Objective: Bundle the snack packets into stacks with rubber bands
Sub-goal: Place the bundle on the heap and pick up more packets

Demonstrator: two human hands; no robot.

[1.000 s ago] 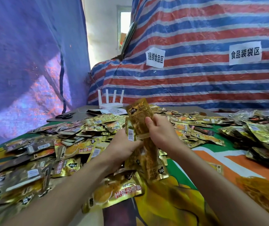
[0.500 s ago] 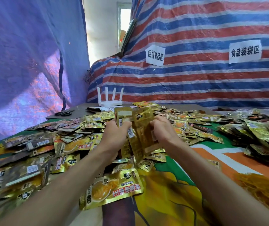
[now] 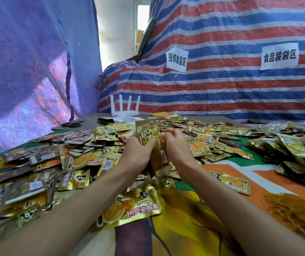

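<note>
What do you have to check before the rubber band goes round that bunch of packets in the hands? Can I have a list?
1. Stack held firmly: the left hand grips the stack of packets. Ok.
2. Packet edges lined up: the top edges look a little staggered. Not ok.
3. Right hand ready with a band: it is beside the stack with its fingers curled, but no band can be made out in it. Cannot tell.
4. Bands nearby: the orange pile of rubber bands lies on the table, on the right. Ok.
5. Band round the stack: none visible. Not ok.
</note>
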